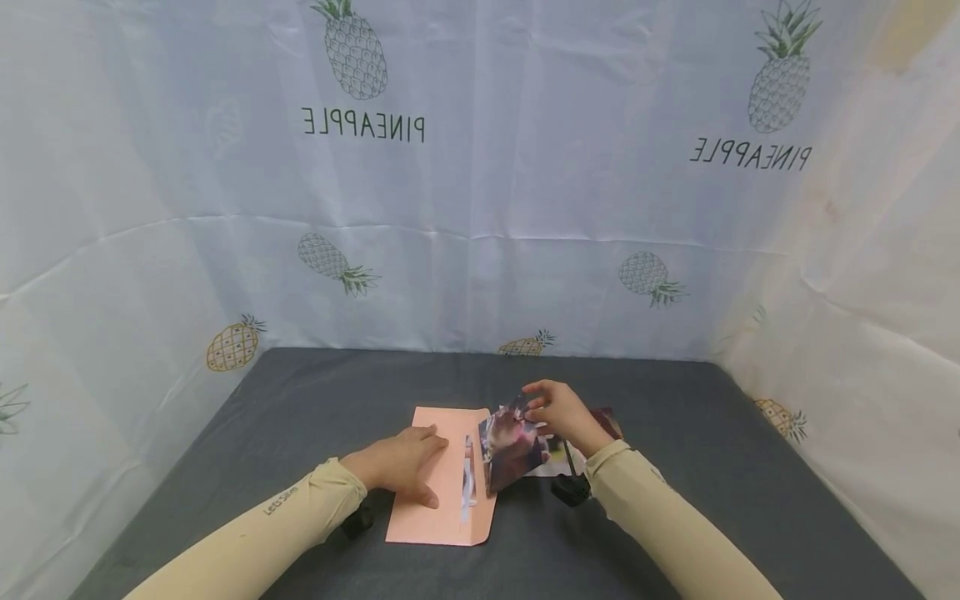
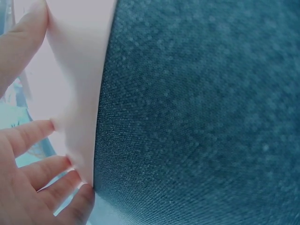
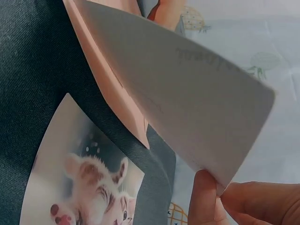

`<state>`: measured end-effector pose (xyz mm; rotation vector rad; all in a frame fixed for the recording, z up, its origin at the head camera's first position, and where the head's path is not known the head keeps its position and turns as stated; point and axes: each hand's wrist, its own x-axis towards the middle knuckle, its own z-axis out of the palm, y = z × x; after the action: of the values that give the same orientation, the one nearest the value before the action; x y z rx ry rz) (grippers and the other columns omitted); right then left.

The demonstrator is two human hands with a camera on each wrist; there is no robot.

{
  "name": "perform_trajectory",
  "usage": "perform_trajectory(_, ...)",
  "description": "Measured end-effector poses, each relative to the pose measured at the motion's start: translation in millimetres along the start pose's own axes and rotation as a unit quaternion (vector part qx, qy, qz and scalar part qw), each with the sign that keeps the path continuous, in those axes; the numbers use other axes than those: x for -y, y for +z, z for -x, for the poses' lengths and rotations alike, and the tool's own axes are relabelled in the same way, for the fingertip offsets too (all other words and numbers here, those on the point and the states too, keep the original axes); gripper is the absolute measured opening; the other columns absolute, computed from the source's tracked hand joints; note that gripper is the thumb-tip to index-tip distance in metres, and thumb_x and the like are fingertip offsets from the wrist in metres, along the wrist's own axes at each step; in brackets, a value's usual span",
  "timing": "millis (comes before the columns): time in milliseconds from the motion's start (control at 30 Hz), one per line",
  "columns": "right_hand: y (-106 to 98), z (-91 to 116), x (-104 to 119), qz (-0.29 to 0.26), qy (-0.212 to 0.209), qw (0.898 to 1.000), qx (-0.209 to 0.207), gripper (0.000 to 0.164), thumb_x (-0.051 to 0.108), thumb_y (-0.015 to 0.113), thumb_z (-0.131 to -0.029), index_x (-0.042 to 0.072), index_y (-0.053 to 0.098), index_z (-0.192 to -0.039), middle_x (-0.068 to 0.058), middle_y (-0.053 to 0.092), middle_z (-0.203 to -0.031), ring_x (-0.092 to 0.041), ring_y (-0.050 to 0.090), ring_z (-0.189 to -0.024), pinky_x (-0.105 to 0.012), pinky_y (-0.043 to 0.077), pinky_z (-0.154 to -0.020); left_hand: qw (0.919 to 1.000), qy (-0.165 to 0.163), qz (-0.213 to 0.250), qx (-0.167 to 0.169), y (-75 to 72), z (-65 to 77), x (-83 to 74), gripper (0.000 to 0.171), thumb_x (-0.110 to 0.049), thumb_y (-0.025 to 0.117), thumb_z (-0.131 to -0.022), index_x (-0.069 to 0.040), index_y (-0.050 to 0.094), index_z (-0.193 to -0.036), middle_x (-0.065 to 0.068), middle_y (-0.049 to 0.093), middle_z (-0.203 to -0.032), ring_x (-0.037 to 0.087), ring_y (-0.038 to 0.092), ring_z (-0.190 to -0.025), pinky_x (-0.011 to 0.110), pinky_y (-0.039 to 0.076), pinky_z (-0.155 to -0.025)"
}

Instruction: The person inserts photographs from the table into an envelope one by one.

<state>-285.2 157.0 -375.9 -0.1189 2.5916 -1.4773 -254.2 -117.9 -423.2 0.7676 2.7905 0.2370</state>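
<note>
A peach envelope lies on the dark table, its opening with a flap towards the right. Something pale and printed shows at that opening. My left hand rests on the envelope with its fingers spread; the left wrist view shows the fingertips touching the envelope near its edge. Between thumb and finger, my right hand pinches a corner of a picture card. The card is tilted up at the envelope's open side. Its plain back, with faint lettering, faces the right wrist camera.
A card with a kitten picture lies on the table beside the envelope. Another dark reddish card is partly hidden behind my right wrist. Black wrist cameras hang below both wrists. A pineapple-print curtain encloses the table.
</note>
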Motion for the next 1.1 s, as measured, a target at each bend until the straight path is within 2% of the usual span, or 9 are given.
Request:
perform_trajectory(633,13.8,-3.5,3.2,0.022,0.007,1.0,0.015,0.043,-0.004,0.062,-0.089,0.0,0.057,-0.132,-0.014,0.063,-0.098,-0.02,0.065,-0.08,-0.039,0.058,-0.072,1.0,-0.005,-0.003,-0.001,0.1,-0.1,-0.7,0.091,-0.053,0.083,-0.068,-0.013,0.047,-0.141,0.013,0.035,-0.154,0.03,0.033,-0.141,0.047,0.04,-0.106)
perform_trajectory(1100,19.7,-1.8,0.0,0.017,0.004,1.0,0.011,0.043,-0.006,0.062,-0.089,-0.002,0.057,-0.131,-0.018,0.064,-0.105,-0.021,0.067,-0.082,-0.038,0.058,-0.072,0.9999,0.005,0.005,-0.007,0.2,0.1,-0.1,0.089,-0.051,0.082,-0.069,-0.011,0.047,-0.141,0.014,0.035,-0.154,0.03,0.033,-0.142,0.047,0.04,-0.106)
